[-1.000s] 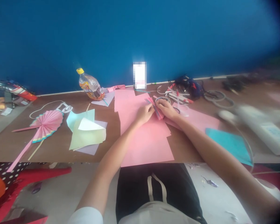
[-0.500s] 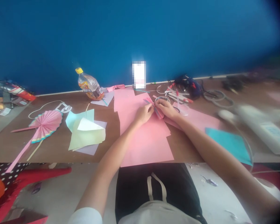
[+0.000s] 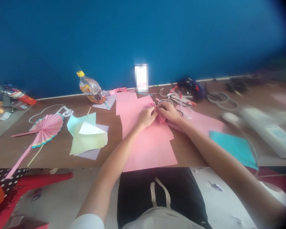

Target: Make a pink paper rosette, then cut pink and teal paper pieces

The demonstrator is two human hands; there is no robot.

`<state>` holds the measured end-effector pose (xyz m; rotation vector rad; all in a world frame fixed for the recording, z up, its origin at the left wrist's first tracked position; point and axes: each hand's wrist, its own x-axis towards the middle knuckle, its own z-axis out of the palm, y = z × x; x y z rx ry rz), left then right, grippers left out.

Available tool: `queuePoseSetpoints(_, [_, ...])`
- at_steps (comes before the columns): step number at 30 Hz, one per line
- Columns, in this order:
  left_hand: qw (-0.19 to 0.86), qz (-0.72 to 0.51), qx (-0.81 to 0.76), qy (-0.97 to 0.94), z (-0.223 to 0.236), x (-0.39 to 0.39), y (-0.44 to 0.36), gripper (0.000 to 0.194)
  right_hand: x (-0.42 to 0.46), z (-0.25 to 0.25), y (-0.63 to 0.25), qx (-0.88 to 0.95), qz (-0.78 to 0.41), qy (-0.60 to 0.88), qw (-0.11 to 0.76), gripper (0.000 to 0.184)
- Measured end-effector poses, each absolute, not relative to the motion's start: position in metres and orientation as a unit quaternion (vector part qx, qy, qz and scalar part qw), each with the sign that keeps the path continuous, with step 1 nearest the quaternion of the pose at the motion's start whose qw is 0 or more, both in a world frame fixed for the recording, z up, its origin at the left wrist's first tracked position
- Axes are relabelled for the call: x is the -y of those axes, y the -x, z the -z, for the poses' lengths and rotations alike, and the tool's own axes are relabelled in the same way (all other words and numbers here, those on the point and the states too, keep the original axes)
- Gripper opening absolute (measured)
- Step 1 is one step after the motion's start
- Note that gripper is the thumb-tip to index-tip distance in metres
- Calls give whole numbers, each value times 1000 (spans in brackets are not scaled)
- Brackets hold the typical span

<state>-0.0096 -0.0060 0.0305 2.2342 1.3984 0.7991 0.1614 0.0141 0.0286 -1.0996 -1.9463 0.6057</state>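
Note:
Both hands meet over the pink paper sheets (image 3: 145,152) at the middle of the table. My left hand (image 3: 147,117) pinches a small pleated strip of pink paper (image 3: 161,118) from the left. From the right, my right hand (image 3: 168,111) has its fingers closed on the same pleated paper near its middle. Folds of it show above and below the fingers; the rest is hidden by them. Just behind the right hand lie scissors (image 3: 180,112), partly covered.
A finished pink paper fan (image 3: 46,130) lies at left beside green and blue sheets (image 3: 89,141). A drink bottle (image 3: 91,90) stands behind them. To the right are cables (image 3: 224,101), a teal sheet (image 3: 233,148) and a white power strip (image 3: 269,130).
The pleated paper has turned in my fingers; its upper folds now fan out in pink where bluish edges showed before. Both hands stay in nearly the same place.

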Motion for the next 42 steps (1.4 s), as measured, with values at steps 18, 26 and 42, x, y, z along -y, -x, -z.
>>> queuePoseSetpoints(18, [171,-260,-513,-800,-28,6,9,18,-18,-25,-165,825,-192,385,365,14])
queuePoseSetpoints(26, [158,-252,-514,-805,-28,4,8,17,-20,-20,-162,831,-152,398,357,18])
queuePoseSetpoints(42, [163,-258,-527,-793,-27,5,7,21,-20,-27,-164,803,-214,415,371,16])
